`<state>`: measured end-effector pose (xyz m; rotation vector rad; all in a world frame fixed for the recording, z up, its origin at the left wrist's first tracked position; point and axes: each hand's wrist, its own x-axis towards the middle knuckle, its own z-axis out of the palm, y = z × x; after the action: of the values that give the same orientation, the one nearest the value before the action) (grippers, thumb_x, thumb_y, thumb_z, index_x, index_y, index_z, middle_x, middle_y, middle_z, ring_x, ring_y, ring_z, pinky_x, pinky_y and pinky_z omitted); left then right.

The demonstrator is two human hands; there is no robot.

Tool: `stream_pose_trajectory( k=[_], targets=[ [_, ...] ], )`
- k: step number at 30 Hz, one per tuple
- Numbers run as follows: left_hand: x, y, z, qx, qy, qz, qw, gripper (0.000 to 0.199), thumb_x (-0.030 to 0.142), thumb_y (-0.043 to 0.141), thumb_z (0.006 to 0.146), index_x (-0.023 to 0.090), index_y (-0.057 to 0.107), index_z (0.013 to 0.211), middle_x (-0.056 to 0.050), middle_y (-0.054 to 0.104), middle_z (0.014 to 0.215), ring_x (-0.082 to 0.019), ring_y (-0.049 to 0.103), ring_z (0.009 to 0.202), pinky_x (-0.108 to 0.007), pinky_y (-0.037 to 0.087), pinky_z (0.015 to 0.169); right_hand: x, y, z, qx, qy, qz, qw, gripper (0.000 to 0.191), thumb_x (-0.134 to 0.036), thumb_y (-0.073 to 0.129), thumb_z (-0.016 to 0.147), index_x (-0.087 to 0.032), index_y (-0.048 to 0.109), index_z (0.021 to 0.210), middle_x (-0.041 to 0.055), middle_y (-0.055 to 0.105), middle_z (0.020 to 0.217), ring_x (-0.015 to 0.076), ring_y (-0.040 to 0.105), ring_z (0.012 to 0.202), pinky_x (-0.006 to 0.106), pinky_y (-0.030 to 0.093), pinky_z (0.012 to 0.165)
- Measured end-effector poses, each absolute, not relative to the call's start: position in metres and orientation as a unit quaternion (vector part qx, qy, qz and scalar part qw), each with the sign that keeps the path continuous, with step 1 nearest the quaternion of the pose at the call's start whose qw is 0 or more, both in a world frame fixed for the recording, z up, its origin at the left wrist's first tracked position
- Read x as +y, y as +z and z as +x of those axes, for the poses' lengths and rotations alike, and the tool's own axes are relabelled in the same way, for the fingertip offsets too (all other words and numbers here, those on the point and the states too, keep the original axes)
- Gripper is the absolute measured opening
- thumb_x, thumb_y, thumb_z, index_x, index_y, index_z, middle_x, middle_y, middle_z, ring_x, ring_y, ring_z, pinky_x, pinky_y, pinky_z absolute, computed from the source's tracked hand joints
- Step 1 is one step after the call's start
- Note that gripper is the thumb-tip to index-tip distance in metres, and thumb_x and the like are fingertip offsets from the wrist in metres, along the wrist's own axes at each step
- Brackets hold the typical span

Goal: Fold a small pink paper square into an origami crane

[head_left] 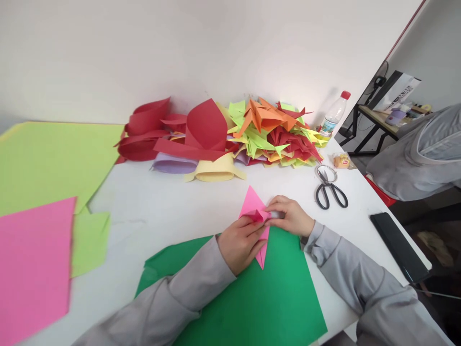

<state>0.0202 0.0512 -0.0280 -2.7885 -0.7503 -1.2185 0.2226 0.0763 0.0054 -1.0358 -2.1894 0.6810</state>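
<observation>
A pink folded paper (pixel 251 198), pointed at its top and bottom ends, lies partly over a green paper sheet (pixel 252 307) on the white table. My left hand (pixel 242 242) presses across the lower part of the pink paper, its fingers bent over it. From the other side, my right hand (pixel 290 215) pinches the right corner of the same paper between thumb and fingers. A raised flap shows between the two hands. What lies under the left fingers is hidden.
Scissors (pixel 328 187) with black handles lie right of my hands, near a black phone-like slab (pixel 398 246). Behind are folded paper shapes (pixel 266 125) and a bottle (pixel 333 115). Pink (pixel 34 269) and lime sheets (pixel 54 163) lie left. A person in grey (pixel 414 149) sits right.
</observation>
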Motion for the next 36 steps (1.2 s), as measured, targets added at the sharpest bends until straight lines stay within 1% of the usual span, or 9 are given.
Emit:
stream_pose_trajectory(
  k=[4,8,12,18,21,26,29,33,36],
  targets=[
    [0.05,-0.014,0.019,-0.234,-0.384,-0.893,0.011,0.018,0.021,0.055,0.089,0.013,0.071,0.091,-0.01,0.073,0.086,-0.022,0.063,0.081,-0.035,0.059,0.074,0.089,0.009,0.227,-0.835,0.311,-0.365,0.27,0.017,-0.018,0.077,0.074,-0.018,0.074,0.091,0.0032,0.065,0.088,0.0146,0.064,0.084,0.026,0.053,0.079],
    [0.049,-0.003,0.019,-0.228,-0.392,-0.891,0.017,0.02,0.019,0.054,0.09,0.013,0.071,0.081,-0.008,0.074,0.084,-0.02,0.065,0.075,-0.032,0.06,0.07,0.096,0.012,0.226,-0.836,0.327,-0.354,0.263,0.009,-0.013,0.075,0.075,-0.017,0.074,0.084,0.0004,0.065,0.081,0.0112,0.064,0.075,0.021,0.052,0.073],
    [0.05,-0.002,0.018,-0.219,-0.386,-0.896,-0.003,0.018,0.017,0.055,0.09,0.011,0.07,0.083,-0.01,0.075,0.088,-0.02,0.066,0.076,-0.033,0.06,0.07,0.097,0.008,0.224,-0.833,0.324,-0.357,0.272,0.005,-0.012,0.075,0.075,-0.014,0.074,0.079,0.0007,0.063,0.077,0.0106,0.062,0.071,0.02,0.05,0.07],
    [0.05,-0.002,0.015,-0.208,-0.38,-0.901,0.015,0.016,0.016,0.054,0.09,0.009,0.068,0.083,-0.012,0.074,0.089,-0.021,0.065,0.075,-0.033,0.06,0.069,0.098,0.004,0.228,-0.83,0.325,-0.363,0.272,0.014,-0.016,0.079,0.072,-0.015,0.074,0.085,0.0009,0.061,0.083,0.0085,0.058,0.065,0.018,0.049,0.063],
    [0.05,-0.004,0.014,-0.207,-0.372,-0.904,0.034,0.015,0.016,0.056,0.09,0.007,0.068,0.085,-0.015,0.073,0.091,-0.022,0.066,0.077,-0.034,0.06,0.069,0.1,0.003,0.23,-0.833,0.328,-0.357,0.266,0.009,-0.015,0.078,0.073,-0.015,0.074,0.081,0.0002,0.061,0.082,0.007,0.057,0.063,0.017,0.048,0.061],
    [0.05,-0.005,0.012,-0.233,-0.372,-0.898,0.015,0.015,0.02,0.056,0.09,0.011,0.068,0.089,-0.013,0.074,0.091,-0.022,0.066,0.078,-0.035,0.06,0.07,0.1,0.001,0.228,-0.839,0.309,-0.354,0.275,0.003,-0.011,0.075,0.075,-0.013,0.073,0.076,0.0001,0.06,0.078,0.0075,0.058,0.064,0.017,0.048,0.062],
    [0.048,-0.003,0.013,-0.242,-0.368,-0.898,0.008,0.015,0.02,0.056,0.09,0.01,0.068,0.091,-0.013,0.073,0.092,-0.022,0.066,0.079,-0.034,0.06,0.069,0.099,0.001,0.228,-0.849,0.29,-0.344,0.277,0.003,-0.011,0.072,0.077,-0.014,0.071,0.076,0.0005,0.06,0.078,0.0083,0.058,0.065,0.018,0.048,0.064],
    [0.045,-0.001,0.015,-0.254,-0.366,-0.894,0.053,0.013,0.018,0.059,0.088,0.008,0.067,0.09,-0.015,0.073,0.091,-0.024,0.065,0.079,-0.037,0.06,0.07,0.097,0.001,0.228,-0.87,0.253,-0.324,0.273,0.008,-0.011,0.064,0.083,-0.015,0.068,0.077,0.0028,0.06,0.081,0.0116,0.058,0.073,0.022,0.048,0.071],
    [0.044,-0.001,0.015,-0.255,-0.357,-0.897,0.045,0.012,0.017,0.057,0.089,0.009,0.066,0.091,-0.013,0.072,0.087,-0.024,0.065,0.08,-0.037,0.059,0.071,0.094,0.001,0.227,-0.882,0.227,-0.312,0.269,0.013,-0.011,0.057,0.086,-0.015,0.066,0.076,0.0051,0.06,0.082,0.014,0.057,0.075,0.025,0.048,0.073]
  ],
)
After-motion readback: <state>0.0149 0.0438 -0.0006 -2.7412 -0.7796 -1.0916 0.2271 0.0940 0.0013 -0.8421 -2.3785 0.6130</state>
